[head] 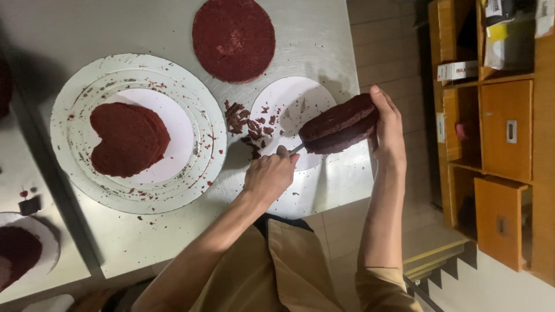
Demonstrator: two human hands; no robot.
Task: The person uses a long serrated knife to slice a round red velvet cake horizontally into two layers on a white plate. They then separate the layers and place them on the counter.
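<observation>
- Head view: the left hand [270,175] was clenched round a knife [298,147]; only a short bit of blade showed between the fist and the cake [341,124], its tip hidden in the cake's near end.
- The right hand [386,124] grasped the cake from the far side, fingers flat along its edge and thumb on top; the cake was a dark red stack of layers, tilted, held over the small board [289,101] at the table's [324,34] right edge.
- Crumbs [245,124] lay in a heap just left of the small board, touching its rim; more were scattered across the board.
- A heart cake [128,138] sat in the middle of the turntable [75,86], well to the left of the hands; red flecks dotted the turntable's rings.
- A round layer [233,38] lay bare on the table beyond the small board, apart from it.
- Another cake [17,254] showed partly at the lower left, on its own plate; wooden shelves [506,133] stood to the right, off the table.
</observation>
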